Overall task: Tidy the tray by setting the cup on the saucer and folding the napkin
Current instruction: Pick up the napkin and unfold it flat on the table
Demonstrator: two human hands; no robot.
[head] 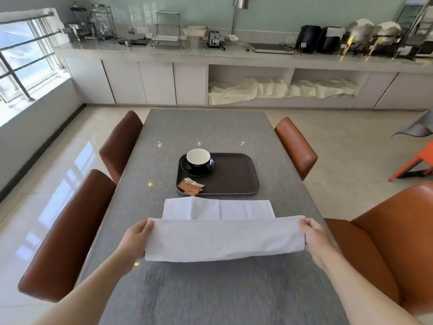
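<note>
A white napkin (222, 235) lies across the grey table (206, 132) in front of the dark tray (236, 174). Its near edge is lifted and doubled over toward the far half. My left hand (138, 235) pinches the napkin's left corner and my right hand (314, 235) pinches its right corner. On the tray's far left, a black cup with a white inside (199, 159) stands upright on a black saucer (187, 171).
A brown torn sachet (191, 186) lies at the tray's near left corner. Brown leather chairs (68, 235) stand on both sides of the table, one (389, 233) close to my right arm. A long counter with appliances (234, 52) runs along the back wall.
</note>
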